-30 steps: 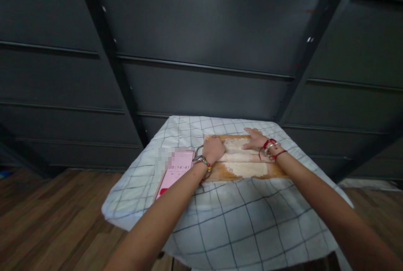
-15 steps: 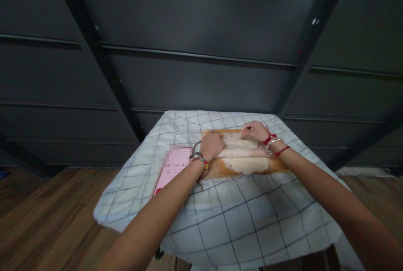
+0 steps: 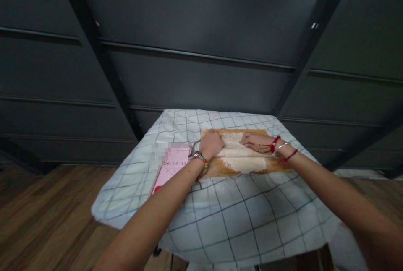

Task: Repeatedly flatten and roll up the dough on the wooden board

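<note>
On a brown wooden board [image 3: 217, 171] lies a pale sheet with ragged edges [image 3: 247, 165], perhaps dough. A raised pale roll [image 3: 231, 152] runs crosswise over it; whether it is a fold or a separate stick I cannot tell. My left hand [image 3: 211, 144] is closed in a fist over the board's left part, against the sheet's left edge. My right hand [image 3: 256, 142] rests low over the sheet's upper right, fingertips pinched together and pointing left. Whatever either hand may hold is hidden.
A phone [image 3: 171, 170] showing a timer lies left of the board, close to my left forearm. A white checked cloth [image 3: 236, 212] covers the small table. Dark grey panels [image 3: 201, 82] rise behind it. Wooden floor [image 3: 56, 204] shows at the sides.
My right hand has come down and slightly toward me, from a raised curled position to the pale sheet. My left hand stays where it was. The phone's timer has advanced.
</note>
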`<action>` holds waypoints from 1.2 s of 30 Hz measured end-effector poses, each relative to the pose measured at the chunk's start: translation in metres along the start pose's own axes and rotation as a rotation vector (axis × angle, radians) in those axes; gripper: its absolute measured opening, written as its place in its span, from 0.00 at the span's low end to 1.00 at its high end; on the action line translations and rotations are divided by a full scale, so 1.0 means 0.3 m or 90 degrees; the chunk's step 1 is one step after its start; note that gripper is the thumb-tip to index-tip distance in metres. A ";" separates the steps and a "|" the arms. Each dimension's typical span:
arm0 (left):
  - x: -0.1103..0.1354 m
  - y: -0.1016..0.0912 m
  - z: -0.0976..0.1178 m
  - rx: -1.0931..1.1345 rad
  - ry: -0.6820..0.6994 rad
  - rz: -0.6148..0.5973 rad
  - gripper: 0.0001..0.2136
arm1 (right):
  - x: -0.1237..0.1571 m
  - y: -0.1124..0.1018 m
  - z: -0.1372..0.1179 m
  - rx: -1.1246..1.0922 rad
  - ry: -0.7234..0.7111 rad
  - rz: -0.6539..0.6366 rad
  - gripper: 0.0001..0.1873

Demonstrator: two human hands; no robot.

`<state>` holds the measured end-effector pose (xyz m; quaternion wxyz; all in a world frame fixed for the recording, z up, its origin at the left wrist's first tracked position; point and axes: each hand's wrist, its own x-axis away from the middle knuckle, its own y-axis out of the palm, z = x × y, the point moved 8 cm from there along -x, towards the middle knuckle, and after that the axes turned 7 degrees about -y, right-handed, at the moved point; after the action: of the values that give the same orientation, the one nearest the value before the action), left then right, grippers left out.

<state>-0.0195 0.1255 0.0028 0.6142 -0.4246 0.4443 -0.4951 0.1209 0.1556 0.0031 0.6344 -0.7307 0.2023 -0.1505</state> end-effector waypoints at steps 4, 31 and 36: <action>0.000 0.000 -0.001 -0.004 -0.006 0.000 0.16 | 0.006 -0.034 -0.013 0.003 -0.029 0.008 0.17; 0.043 -0.034 0.025 -0.028 0.097 0.101 0.14 | 0.186 -0.008 -0.062 0.206 0.190 0.180 0.22; 0.084 -0.039 -0.007 -0.058 0.108 0.103 0.18 | 0.141 0.003 -0.054 0.236 0.176 0.079 0.18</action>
<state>-0.0213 0.0987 0.0103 0.5922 -0.3715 0.5497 -0.4573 0.1502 0.1209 0.0030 0.7322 -0.5603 0.3003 -0.2444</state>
